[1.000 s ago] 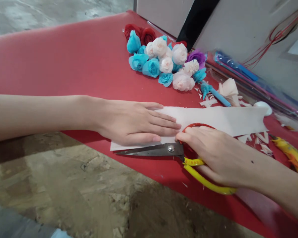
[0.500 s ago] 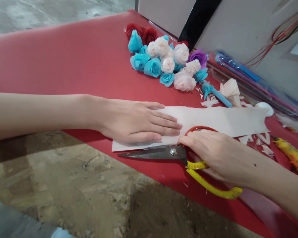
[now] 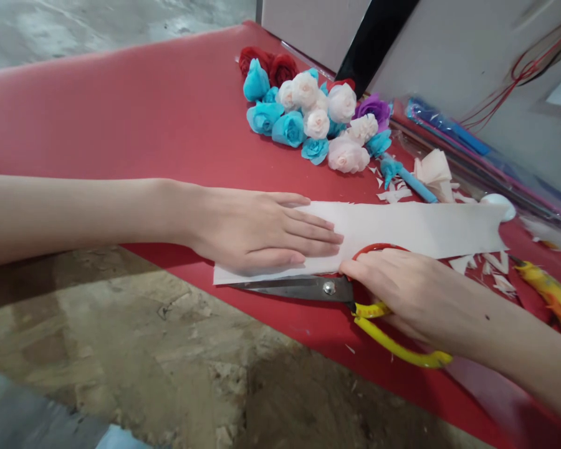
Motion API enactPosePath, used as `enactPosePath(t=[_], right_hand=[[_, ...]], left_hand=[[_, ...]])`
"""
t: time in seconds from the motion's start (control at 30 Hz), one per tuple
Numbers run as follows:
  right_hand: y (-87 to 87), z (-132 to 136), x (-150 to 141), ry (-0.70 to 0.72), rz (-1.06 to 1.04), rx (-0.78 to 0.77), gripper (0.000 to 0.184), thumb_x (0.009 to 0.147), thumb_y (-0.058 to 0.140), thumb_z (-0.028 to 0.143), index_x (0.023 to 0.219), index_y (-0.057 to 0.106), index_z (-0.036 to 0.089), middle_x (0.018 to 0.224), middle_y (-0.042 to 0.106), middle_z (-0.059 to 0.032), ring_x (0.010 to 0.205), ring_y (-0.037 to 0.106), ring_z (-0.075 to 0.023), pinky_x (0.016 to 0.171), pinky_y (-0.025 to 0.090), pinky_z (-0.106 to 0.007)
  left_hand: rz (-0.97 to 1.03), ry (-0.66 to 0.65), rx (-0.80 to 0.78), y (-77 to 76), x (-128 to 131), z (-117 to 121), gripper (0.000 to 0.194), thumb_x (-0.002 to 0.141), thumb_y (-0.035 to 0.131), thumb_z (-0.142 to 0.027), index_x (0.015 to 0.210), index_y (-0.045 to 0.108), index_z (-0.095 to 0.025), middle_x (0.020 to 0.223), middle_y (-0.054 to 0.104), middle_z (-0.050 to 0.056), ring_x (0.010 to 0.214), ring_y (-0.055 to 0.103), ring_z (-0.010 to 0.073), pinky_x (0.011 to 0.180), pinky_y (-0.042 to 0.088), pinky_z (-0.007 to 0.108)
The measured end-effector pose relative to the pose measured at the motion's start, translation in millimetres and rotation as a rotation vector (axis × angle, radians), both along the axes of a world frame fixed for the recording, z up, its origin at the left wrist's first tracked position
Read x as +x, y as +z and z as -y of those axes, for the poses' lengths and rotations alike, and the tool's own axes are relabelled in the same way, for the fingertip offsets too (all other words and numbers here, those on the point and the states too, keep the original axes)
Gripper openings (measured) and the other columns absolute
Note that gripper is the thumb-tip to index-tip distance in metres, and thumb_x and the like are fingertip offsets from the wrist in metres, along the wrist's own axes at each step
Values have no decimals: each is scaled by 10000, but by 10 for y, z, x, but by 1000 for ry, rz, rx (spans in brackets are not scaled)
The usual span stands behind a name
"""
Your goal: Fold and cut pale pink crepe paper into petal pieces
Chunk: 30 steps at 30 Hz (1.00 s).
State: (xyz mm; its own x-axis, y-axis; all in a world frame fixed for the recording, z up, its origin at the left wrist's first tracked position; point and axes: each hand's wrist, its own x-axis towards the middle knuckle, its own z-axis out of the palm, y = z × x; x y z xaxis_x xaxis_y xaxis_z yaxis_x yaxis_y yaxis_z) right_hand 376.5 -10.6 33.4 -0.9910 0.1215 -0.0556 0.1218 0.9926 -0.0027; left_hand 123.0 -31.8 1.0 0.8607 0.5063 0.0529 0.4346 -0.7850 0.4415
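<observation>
Pressed flat with its fingers stretched out, my left hand (image 3: pixel 257 231) lies on a long strip of pale paper (image 3: pixel 416 227). The strip runs across the red tabletop toward the right. My right hand (image 3: pixel 397 287) grips a pair of scissors (image 3: pixel 299 287) by its handles, one yellow and one red. The dark blades point left along the near edge of the strip, just below my left thumb, and look nearly closed. My right fingers are partly hidden behind the hand and handles.
Paper roses (image 3: pixel 315 121) in blue, cream, red and purple are heaped at the back. Paper scraps (image 3: pixel 500 274) lie beside the strip, with a yellow tool (image 3: pixel 551 296) at the right. Plastic-wrapped rolls (image 3: pixel 449 131) line the wall. The red table (image 3: pixel 121 118) has a slanting near edge.
The scissors and my right hand have shifted slightly right, and the blades' tip now lies closer to the strip's edge. My left hand stays flat in place.
</observation>
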Motion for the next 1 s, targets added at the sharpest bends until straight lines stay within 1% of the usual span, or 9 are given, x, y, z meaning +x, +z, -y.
enactPosePath(t=[0.2,0.3,0.43,0.53,0.63,0.73,0.83,0.93,1.0], right_hand=[[55,56,-54,-110,82,-112,302,787,442,126,1075,520,79,854,608,-111,678,553,-217,629,442,-348],[60,61,-72,-113,94,-130,305,794,443,137,1083,517,74,874,606,-119,706,556,-226,650,448,-362],[54,41,-90,-94,96,-143,308,790,439,132,1085,505,75,872,599,-118,741,556,-240,674,447,-377],[65,23,-123,-80,90,-163,315,783,445,122,1091,495,80,875,602,-111,773,560,-243,692,437,-369],[83,11,-165,-80,92,-183,270,780,478,122,1047,507,91,855,602,-92,750,551,-219,680,421,-336],[84,2,-189,-74,93,-164,240,754,489,98,993,518,102,813,596,-72,697,536,-199,643,401,-313],[65,-7,-188,-61,93,-149,201,738,472,69,925,520,122,761,580,-48,649,521,-180,610,382,-293],[47,-15,-172,-42,81,-163,141,770,444,55,857,518,139,718,570,-31,611,510,-160,590,369,-275],[40,-17,-160,-31,68,-162,153,807,410,45,841,523,144,709,576,-29,608,516,-155,589,369,-269]], left_hand=[[-59,10,9,7,6,-4,461,983,249,-316,1440,287,-266,1507,273,-86,1404,193,112,1154,31,245],[-83,7,10,16,9,-6,465,988,226,-325,1444,275,-249,1511,249,-98,1406,176,87,1150,14,227],[-76,-3,21,15,8,-9,465,989,219,-314,1443,277,-231,1514,247,-94,1406,170,80,1152,19,227],[-57,-7,21,5,2,-9,462,986,230,-308,1442,279,-254,1515,248,-95,1406,181,95,1154,31,237],[-49,1,11,-2,-3,-7,465,985,226,-323,1447,263,-279,1514,254,-94,1404,198,111,1156,41,249],[-59,18,5,-1,-8,-4,497,981,222,-340,1467,205,-240,1521,262,-52,1406,193,119,1154,39,253],[-46,31,1,4,-12,-2,520,973,243,-345,1473,190,-212,1518,284,-16,1401,221,146,1156,57,268],[-38,41,-14,7,-15,-2,521,966,264,-345,1472,197,-238,1515,288,-24,1391,253,171,1161,81,293],[-42,48,-26,7,-14,-1,518,964,270,-342,1470,198,-257,1516,281,-36,1389,260,177,1163,84,301]])
